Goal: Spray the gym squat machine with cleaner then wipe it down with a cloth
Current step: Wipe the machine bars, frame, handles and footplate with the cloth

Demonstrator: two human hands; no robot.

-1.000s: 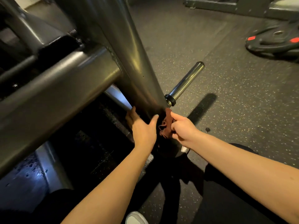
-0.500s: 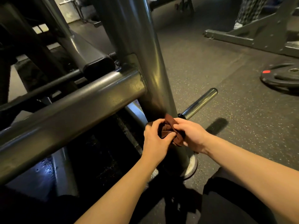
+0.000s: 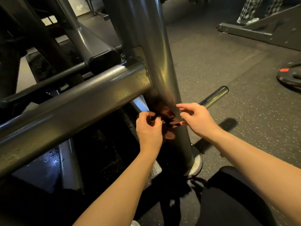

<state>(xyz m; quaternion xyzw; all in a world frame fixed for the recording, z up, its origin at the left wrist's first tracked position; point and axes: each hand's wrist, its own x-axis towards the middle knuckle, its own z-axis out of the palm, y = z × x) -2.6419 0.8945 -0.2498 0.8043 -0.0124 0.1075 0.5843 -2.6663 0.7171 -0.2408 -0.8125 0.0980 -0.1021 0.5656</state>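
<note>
One crumpled red-brown cloth (image 3: 165, 115) sits bunched against the smooth steel upright post (image 3: 156, 62) of the squat machine (image 3: 81, 98), dead centre. Left hand (image 3: 149, 129), at seven o'clock of it, pinches the soft folds. Right hand (image 3: 197, 119) is at three o'clock, thumb tip at the cloth's edge, and we cannot tell if it grips. Two hands, apart. One round chrome peg (image 3: 213, 97) at two o'clock, one black weight plate (image 3: 290, 79) on speckled rubber floor (image 3: 228, 62).
</note>
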